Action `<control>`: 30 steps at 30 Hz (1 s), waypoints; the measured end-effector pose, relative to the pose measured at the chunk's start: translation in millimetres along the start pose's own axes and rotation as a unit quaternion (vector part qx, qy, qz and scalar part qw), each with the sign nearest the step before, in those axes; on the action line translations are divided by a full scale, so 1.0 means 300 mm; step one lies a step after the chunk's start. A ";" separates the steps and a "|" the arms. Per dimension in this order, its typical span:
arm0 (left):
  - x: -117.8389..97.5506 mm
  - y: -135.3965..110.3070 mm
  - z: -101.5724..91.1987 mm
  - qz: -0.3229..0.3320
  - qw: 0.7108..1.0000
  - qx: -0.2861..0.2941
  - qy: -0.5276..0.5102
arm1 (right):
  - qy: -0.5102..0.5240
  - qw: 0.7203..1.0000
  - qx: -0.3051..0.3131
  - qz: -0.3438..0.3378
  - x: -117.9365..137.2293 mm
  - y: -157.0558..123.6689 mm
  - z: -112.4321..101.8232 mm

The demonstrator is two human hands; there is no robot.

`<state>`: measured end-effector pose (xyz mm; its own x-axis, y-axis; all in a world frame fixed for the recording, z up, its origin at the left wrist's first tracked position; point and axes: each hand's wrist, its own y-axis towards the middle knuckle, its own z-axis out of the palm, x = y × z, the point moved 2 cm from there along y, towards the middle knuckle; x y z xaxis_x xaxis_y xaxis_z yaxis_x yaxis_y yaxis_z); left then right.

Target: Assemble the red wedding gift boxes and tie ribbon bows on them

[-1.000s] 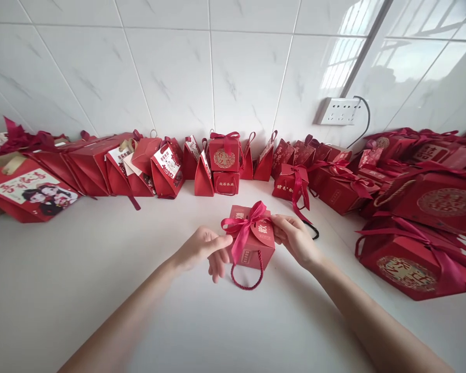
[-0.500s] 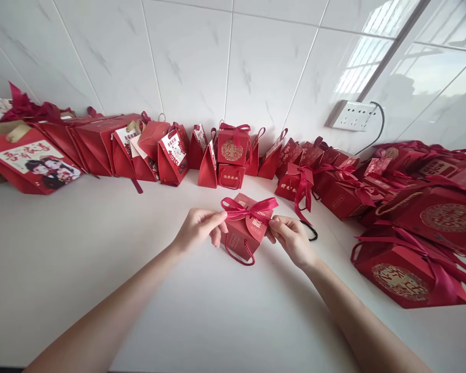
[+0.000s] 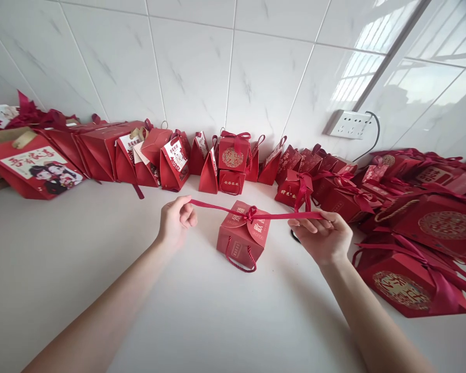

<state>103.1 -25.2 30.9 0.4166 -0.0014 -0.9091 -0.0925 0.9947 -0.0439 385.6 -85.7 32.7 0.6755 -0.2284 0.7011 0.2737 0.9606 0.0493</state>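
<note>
A small red gift box (image 3: 242, 235) with gold lettering stands on the white tabletop between my hands. A twisted red cord handle (image 3: 241, 267) hangs down its near side. Across the top runs a dark red ribbon (image 3: 287, 216), gathered in a small knot at the lid's centre and drawn out to both sides. My left hand (image 3: 177, 220) is closed, pinching one ribbon end left of the box. On the other side my right hand (image 3: 326, 235) pinches the opposite end between thumb and fingers. Neither hand touches the box.
Red gift boxes (image 3: 101, 150) line the tiled wall at the left and centre. More ribboned boxes (image 3: 415, 269) crowd the right side. A black loop (image 3: 295, 236) lies partly behind my right hand. A white power strip (image 3: 349, 125) with a cable is on the wall.
The bow's loops have come undone into a straight ribbon with a small knot. My left hand has moved left and my right hand right, pulling the ends apart.
</note>
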 end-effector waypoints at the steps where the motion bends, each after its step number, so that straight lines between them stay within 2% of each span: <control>1: -0.003 0.003 -0.003 0.000 1.000 -0.014 -0.017 | 0.018 1.000 -0.001 -0.008 0.009 0.002 -0.004; 7: -0.019 0.015 -0.013 0.008 0.992 -0.089 -0.087 | 0.132 0.989 0.041 -0.053 0.071 0.016 -0.039; 11: -0.022 0.032 -0.031 0.025 0.985 -0.142 -0.099 | 0.212 0.974 0.078 -0.030 0.117 0.007 -0.073; 13: -0.018 0.042 -0.047 0.044 0.977 -0.186 -0.096 | 0.239 0.966 0.101 -0.021 0.132 0.005 -0.083; 15: -0.015 0.045 -0.061 0.095 0.967 -0.229 -0.063 | 0.224 0.970 0.095 -0.023 0.134 0.013 -0.087; 17: -0.016 0.035 -0.062 0.186 0.954 -0.232 0.033 | 0.132 0.989 0.069 -0.025 0.118 0.029 -0.086; 19: -0.015 0.011 -0.040 0.278 0.929 -0.158 0.186 | -0.021 0.999 0.045 -0.017 0.084 0.043 -0.077; 21: -0.001 -0.021 -0.002 0.324 0.886 -0.034 0.330 | -0.172 0.984 0.042 -0.001 0.039 0.044 -0.059; 23: 0.024 -0.049 0.030 0.321 0.842 0.078 0.426 | -0.314 0.945 0.083 0.034 -0.010 0.027 -0.032; 25: 0.046 -0.064 0.047 0.294 0.815 0.144 0.479 | -0.439 0.883 0.150 0.071 -0.052 -0.003 -0.002; 26: 0.054 -0.067 0.050 0.278 0.811 0.161 0.489 | -0.483 0.852 0.180 0.089 -0.067 -0.019 0.011; 27: 0.059 -0.068 0.051 0.260 0.816 0.178 0.484 | -0.504 0.834 0.201 0.103 -0.078 -0.032 0.022; 28: 0.062 -0.068 0.050 0.241 0.829 0.196 0.465 | -0.510 0.825 0.215 0.113 -0.084 -0.043 0.030; 30: 0.062 -0.071 0.048 0.200 0.860 0.245 0.401 | -0.491 0.829 0.233 0.130 -0.089 -0.055 0.041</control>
<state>126.0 -44.9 20.9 -0.3353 0.4762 -0.8129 0.3913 0.8553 0.3397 354.6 -93.5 21.8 -0.2765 0.0150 0.9609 -0.2433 0.9662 -0.0851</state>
